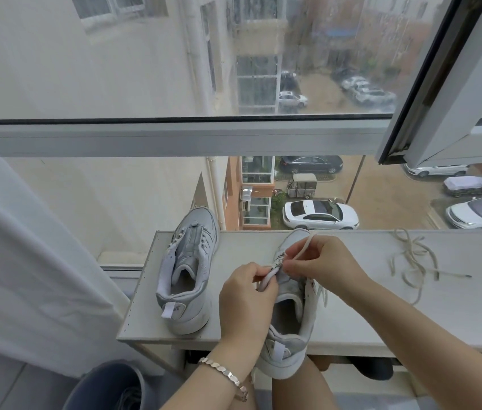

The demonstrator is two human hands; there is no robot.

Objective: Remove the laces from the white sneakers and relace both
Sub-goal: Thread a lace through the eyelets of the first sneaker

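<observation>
Working a white lace (303, 247) through the near sneaker (290, 329) eyelets: left hand (245, 300) pinching it low, right hand (328, 261) pinching it taut above, heel drawn over the shelf (382, 315) edge, likely for reach. Just left, the laceless sneaker (188, 270); well right, a loose lace (411, 263).

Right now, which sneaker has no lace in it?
The left sneaker, standing untouched: its eyelets are empty. The right sneaker carries a lace that the left hand and right hand both pinch.
</observation>
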